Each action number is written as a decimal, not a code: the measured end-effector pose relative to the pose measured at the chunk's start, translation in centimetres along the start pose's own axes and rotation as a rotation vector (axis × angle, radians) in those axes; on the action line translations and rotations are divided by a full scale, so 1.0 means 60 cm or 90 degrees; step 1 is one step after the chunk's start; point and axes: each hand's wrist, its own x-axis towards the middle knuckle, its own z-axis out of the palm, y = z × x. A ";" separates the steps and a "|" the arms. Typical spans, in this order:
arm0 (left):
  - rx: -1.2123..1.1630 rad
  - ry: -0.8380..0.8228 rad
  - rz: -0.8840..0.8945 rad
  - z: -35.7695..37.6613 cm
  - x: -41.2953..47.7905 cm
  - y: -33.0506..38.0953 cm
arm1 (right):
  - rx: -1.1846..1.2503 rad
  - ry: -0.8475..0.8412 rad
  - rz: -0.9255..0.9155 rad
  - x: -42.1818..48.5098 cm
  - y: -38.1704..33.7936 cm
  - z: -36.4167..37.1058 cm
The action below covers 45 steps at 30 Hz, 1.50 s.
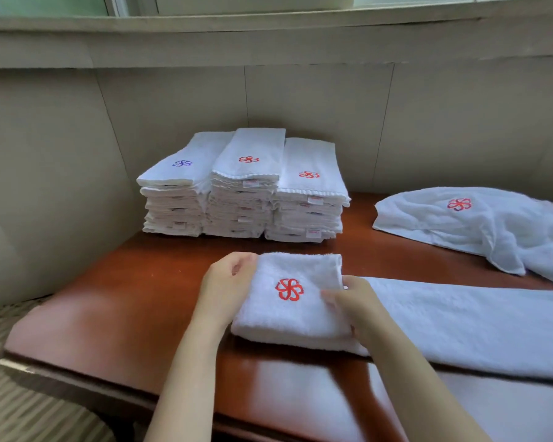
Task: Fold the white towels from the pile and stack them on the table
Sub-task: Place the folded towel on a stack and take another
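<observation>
My view opens on the person's two forearms reaching over the near edge of the desk [125, 298] to a folded towel [288, 301], which lies flat with its red emblem up. The left hand [227, 282] curls over its left far corner and pinches the edge. The right hand [351, 301] grips its right edge, thumb on top and fingers tucked under. I judge its long axis runs away from me, towards the wall, though it looks nearly square. Right of the folded towel a long white strip [460, 323] runs off sideways; I cannot tell whether the two are one cloth. Beyond the folded towel stand three tall stacks [243, 186], so much of the work looks done. Right and beyond it, the loose pile [479, 224] is yet to be folded.
</observation>
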 end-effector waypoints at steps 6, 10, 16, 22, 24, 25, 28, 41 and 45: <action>0.100 0.010 -0.067 0.037 0.017 -0.020 | 0.082 0.151 -0.083 0.012 -0.042 -0.147; 0.203 -0.146 -0.104 0.108 0.009 -0.014 | 0.121 0.358 -0.066 0.010 0.000 -0.280; 0.033 -0.242 -0.223 0.180 0.004 -0.001 | -0.307 0.370 0.108 0.010 0.087 -0.314; 0.049 -0.271 -0.270 0.188 0.027 0.002 | -0.246 0.303 0.051 -0.007 0.078 -0.324; 0.000 -0.172 -0.243 0.158 0.048 -0.001 | -0.063 0.213 0.025 -0.028 0.073 -0.302; -0.001 -0.097 -0.219 0.141 0.059 -0.005 | -0.002 0.168 0.007 -0.035 0.068 -0.287; 0.077 0.049 -0.173 0.098 0.068 -0.022 | 0.002 0.118 -0.085 -0.043 0.048 -0.250; 0.335 -0.181 -0.143 0.147 0.052 -0.024 | 0.020 0.333 0.074 -0.069 0.066 -0.349; 0.333 -0.182 -0.161 0.151 0.057 -0.028 | 0.058 0.366 0.152 -0.061 0.083 -0.358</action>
